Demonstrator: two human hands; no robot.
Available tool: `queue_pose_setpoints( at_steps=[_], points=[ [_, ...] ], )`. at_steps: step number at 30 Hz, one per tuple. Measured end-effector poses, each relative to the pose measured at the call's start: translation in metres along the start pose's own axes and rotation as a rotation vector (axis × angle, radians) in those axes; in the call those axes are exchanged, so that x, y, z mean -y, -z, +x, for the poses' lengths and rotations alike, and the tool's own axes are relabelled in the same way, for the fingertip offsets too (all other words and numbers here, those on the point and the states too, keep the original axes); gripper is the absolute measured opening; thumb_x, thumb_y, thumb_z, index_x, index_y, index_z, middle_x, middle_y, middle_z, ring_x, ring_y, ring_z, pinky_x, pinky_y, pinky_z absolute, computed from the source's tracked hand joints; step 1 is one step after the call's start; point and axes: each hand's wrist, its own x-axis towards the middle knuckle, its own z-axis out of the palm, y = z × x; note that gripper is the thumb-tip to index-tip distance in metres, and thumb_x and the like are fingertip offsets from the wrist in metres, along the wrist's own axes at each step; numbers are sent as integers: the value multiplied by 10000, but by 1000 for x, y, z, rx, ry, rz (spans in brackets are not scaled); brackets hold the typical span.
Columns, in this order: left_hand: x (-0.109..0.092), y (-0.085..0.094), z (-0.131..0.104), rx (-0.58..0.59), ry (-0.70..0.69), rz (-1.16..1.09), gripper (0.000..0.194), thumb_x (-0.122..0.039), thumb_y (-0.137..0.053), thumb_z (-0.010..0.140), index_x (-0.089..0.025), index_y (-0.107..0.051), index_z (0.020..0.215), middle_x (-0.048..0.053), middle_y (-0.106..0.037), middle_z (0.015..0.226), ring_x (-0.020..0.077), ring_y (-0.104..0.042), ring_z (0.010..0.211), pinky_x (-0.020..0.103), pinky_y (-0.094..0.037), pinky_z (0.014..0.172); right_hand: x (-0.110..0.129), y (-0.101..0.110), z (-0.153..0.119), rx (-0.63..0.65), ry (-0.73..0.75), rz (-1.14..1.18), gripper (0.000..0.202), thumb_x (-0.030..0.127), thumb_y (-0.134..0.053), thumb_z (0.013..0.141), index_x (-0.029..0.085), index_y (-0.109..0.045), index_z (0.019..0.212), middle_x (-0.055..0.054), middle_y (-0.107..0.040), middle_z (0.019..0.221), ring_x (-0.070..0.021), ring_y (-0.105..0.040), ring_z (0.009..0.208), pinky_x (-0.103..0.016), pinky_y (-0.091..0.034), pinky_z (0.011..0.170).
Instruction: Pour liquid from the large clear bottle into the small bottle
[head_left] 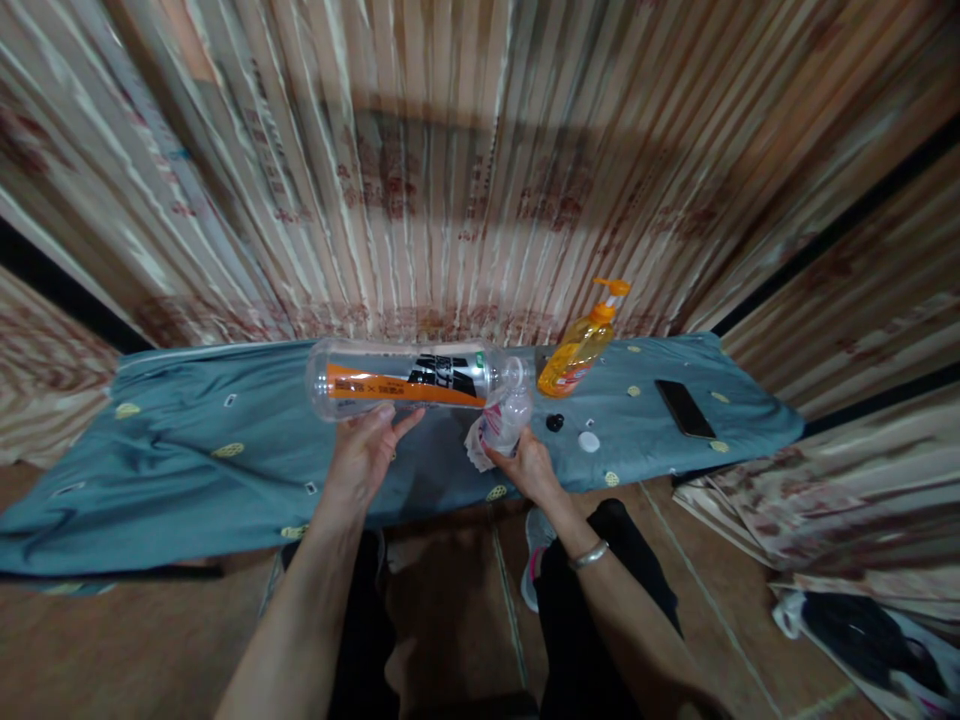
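Observation:
My left hand point(364, 450) grips a large clear plastic bottle point(397, 380) with an orange, silver and black label, from below. The bottle lies sideways in the air, its neck toward the right. My right hand point(531, 465) is closed on a small clear plastic bottle point(506, 415) with a pinkish label, tilted with its mouth up. The two necks are close together; whether they touch I cannot tell. A whitish crumpled piece point(475, 447) shows beside the small bottle. Right of my right hand lie a small black cap point(555, 422) and a white round lid point(589, 441).
A pump bottle of yellow liquid point(576, 355) with an orange top stands at the back of the surface covered in teal cloth point(210, 430). A dark phone point(684, 408) lies to the right. Pleated curtains point(450, 180) hang behind. Dark shoes point(862, 640) are at the lower right.

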Motion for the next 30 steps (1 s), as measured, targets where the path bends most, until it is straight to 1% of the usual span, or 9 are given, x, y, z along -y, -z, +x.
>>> queue_pose_setpoints(
  at_steps=[6,10,13,18,24,30],
  points=[
    [0,1,1,1,2,0,172,-125,-739,573,-203,-598,635,-51,-666,753,149,-615,803,466,-496,878,-1,0,0,-8,25,-14,587,434,-645,736,129,-446,1196,-128,-657,1034,-252,-643,948,-305,-483,784],
    [1,1,1,-7,6,-17,175,-121,-745,561,-202,-604,626,-44,-670,753,153,-615,786,464,-517,848,3,4,-1,10,2,-11,560,430,-651,734,138,-463,1173,-126,-666,1010,-256,-647,930,-306,-486,769],
    [1,1,1,9,-1,-10,174,-130,-750,567,-204,-620,657,-41,-670,759,153,-617,806,463,-512,861,4,4,-1,11,4,-2,559,422,-649,737,129,-460,1174,-128,-668,998,-254,-647,927,-303,-484,765],
    [2,3,2,-7,12,-11,179,-129,-749,566,-203,-634,683,-49,-663,732,137,-611,752,467,-516,855,1,1,-1,-7,14,-10,555,439,-642,738,123,-464,1158,-125,-668,972,-254,-650,907,-304,-483,762],
    [1,3,2,3,10,-15,186,-132,-749,569,-207,-618,676,-59,-661,744,134,-611,784,454,-506,871,-1,0,0,-12,22,-26,571,431,-645,737,117,-450,1172,-142,-660,1000,-263,-641,918,-320,-480,770],
    [0,4,1,8,9,-13,197,-123,-740,566,-215,-605,676,-63,-653,732,146,-611,793,474,-502,866,-3,-2,-1,-8,20,-34,554,433,-646,735,138,-457,1164,-125,-664,987,-254,-644,911,-304,-477,738]
  ],
)
